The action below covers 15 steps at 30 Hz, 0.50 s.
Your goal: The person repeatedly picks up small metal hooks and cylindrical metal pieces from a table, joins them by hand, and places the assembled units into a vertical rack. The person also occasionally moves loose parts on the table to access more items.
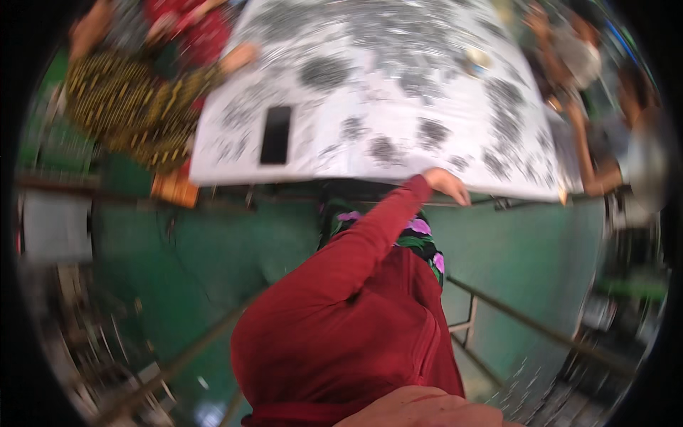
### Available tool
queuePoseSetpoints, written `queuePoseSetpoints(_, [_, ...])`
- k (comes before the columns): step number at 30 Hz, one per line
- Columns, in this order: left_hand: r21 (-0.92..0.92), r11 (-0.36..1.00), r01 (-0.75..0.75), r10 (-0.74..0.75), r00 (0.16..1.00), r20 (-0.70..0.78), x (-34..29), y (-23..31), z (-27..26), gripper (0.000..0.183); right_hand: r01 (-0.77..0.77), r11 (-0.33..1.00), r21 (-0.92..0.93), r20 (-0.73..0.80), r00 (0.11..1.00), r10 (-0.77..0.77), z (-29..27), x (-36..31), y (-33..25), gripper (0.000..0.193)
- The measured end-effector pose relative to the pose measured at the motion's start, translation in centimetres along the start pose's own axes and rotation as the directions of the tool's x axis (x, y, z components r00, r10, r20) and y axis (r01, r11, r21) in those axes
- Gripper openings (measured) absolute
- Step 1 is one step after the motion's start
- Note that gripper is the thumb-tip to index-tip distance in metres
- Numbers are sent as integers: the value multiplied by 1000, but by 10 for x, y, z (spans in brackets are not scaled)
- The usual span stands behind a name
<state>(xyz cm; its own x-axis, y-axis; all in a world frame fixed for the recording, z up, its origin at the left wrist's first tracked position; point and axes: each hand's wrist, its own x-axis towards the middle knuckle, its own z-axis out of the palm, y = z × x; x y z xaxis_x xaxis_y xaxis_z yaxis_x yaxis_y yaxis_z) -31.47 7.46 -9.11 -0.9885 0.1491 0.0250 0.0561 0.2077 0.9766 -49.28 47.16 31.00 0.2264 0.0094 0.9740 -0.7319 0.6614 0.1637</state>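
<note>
Our red-sleeved left hand [448,186] was at the near edge of a white-covered table [306,168]; we could not tell its blurred grip. Small dark pieces [385,150] lay clustered on the table.

The counter [313,135] has a smooth, matt top, paper or cloth, I cannot tell; dark bits [384,151] look rough, their material lost to blur. The smartphone [276,135] looks smooth, the red sleeve [363,249] and floral garment [420,226] matt cloth, the floor [512,249] smooth.
</note>
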Motion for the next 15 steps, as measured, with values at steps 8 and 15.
queuePoseSetpoints(8, [-334,940,71,-59,997,47,-73,104,56,36,-155,830,535,115,987,111,85,-62,-131,30])
queuePoseSetpoints(15, [104,956,275,-236,928,-290,-247,189,71,23,-175,556,812,56,973,224,134,-53,-217,34])
